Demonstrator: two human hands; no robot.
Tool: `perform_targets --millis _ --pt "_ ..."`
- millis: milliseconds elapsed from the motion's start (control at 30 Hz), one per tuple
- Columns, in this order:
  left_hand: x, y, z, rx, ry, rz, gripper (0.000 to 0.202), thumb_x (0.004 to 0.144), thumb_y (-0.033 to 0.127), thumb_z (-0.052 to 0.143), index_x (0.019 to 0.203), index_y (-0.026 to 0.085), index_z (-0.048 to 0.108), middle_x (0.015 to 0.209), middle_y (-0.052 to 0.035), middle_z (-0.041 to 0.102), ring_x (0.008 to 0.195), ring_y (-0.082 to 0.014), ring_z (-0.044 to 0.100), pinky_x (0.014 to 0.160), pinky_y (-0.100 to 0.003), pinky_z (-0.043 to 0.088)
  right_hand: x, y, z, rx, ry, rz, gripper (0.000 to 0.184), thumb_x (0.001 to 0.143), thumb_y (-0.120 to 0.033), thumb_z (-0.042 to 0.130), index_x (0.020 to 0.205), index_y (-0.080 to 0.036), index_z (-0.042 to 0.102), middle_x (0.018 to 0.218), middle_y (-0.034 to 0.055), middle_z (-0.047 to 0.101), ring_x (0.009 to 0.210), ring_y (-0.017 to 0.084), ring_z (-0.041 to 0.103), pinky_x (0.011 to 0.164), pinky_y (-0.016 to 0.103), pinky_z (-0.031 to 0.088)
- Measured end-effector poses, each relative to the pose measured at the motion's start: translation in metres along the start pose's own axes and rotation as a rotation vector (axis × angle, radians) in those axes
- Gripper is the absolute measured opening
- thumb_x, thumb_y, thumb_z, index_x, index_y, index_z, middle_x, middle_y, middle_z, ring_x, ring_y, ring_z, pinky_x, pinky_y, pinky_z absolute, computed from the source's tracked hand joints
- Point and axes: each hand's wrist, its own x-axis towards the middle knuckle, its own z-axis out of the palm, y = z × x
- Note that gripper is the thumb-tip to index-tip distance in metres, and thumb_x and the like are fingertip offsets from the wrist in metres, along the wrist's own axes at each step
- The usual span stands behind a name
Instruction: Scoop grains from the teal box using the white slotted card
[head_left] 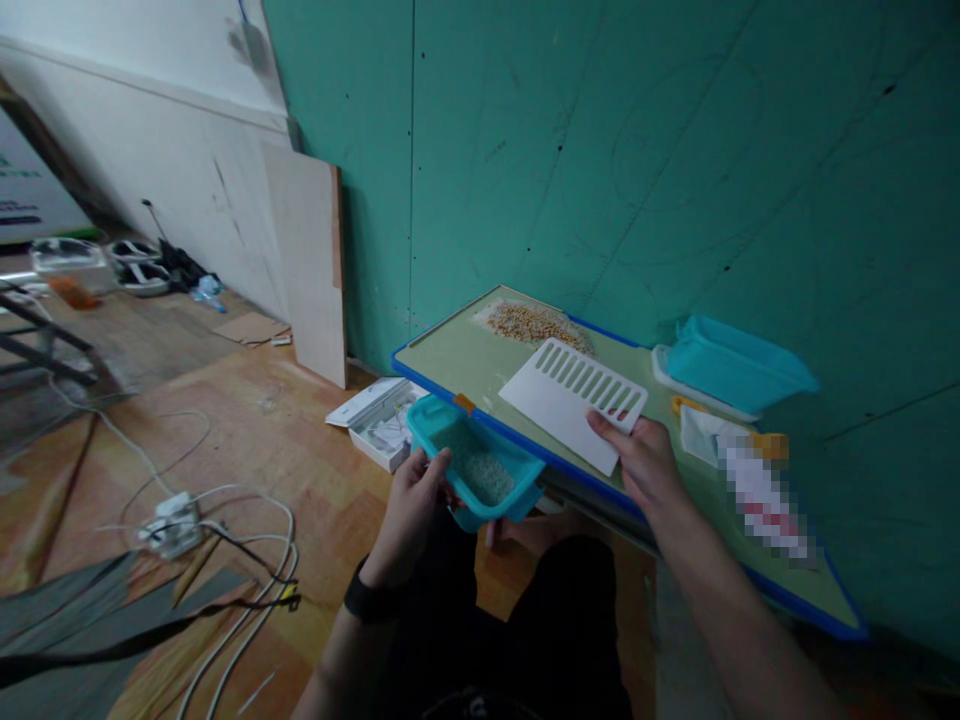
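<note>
My left hand (418,495) grips the near rim of a turquoise plastic tub (517,465), held just below the table's front edge. Fine pale grains (484,470) lie in the tub. In my right hand (637,450) is a flat white plastic piece with a row of slots (562,400), my thumb on top and the fingers partly hidden beneath it. It is over the greenish tabletop (450,350) with its blue edging. Behind the slotted piece, a heap of yellowish and grey granules (536,325) is spread on the table.
A second turquoise tub (735,365) rests on a white tray at the table's back right. Nearby are a white and yellow item (701,435) and a blurred packet (765,500). An open white box (375,430) and a power strip with cables (172,525) are on the floor. A green wall stands behind.
</note>
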Motion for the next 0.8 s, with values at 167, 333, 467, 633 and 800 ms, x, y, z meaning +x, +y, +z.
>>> perform_targets --millis 167,333,467,633,800 --pt "0.005 0.009 -0.002 0.021 0.003 0.014 0.038 0.077 0.053 0.077 0.076 0.02 0.058 0.047 0.0048 0.06 0.038 -0.0127 0.056 0.041 -0.022 0.046 0.025 0.006 0.022 -0.117 0.022 -0.052 0.055 0.054 -0.059 0.09 0.086 -0.015 0.079 0.089 0.0082 0.079 0.086 0.029 0.072 0.079 0.039 0.056" --pt "0.007 0.017 -0.005 0.035 0.002 -0.006 0.04 0.074 0.054 0.079 0.075 0.02 0.058 0.045 0.0044 0.059 0.037 -0.0124 0.056 0.039 -0.021 0.044 0.024 0.008 0.036 -0.14 -0.037 -0.011 0.052 0.054 -0.058 0.089 0.081 -0.015 0.078 0.081 0.0078 0.078 0.076 0.027 0.072 0.068 0.035 0.055" --pt "0.006 0.017 -0.006 0.039 0.003 -0.015 0.041 0.073 0.055 0.079 0.075 0.02 0.058 0.046 0.0041 0.06 0.038 -0.012 0.055 0.04 -0.021 0.045 0.012 0.005 0.035 -0.035 -0.103 0.059 0.049 0.052 -0.051 0.093 0.084 -0.016 0.078 0.084 0.0076 0.079 0.076 0.026 0.072 0.069 0.036 0.057" --pt "0.005 0.01 -0.006 0.025 -0.006 -0.011 0.039 0.077 0.055 0.077 0.08 0.02 0.059 0.047 0.0044 0.061 0.038 -0.0129 0.056 0.039 -0.021 0.043 -0.001 0.0 0.036 0.056 -0.143 0.138 0.052 0.051 -0.047 0.096 0.089 -0.016 0.078 0.088 0.0083 0.08 0.079 0.027 0.074 0.076 0.04 0.06" --pt "0.003 0.0 -0.006 0.027 -0.011 -0.017 0.04 0.077 0.057 0.076 0.084 0.021 0.061 0.045 0.0056 0.059 0.035 -0.0134 0.054 0.037 -0.022 0.041 0.002 -0.007 0.008 0.071 -0.046 0.12 0.054 0.052 -0.049 0.095 0.092 -0.017 0.077 0.094 0.0097 0.08 0.09 0.031 0.075 0.085 0.045 0.061"
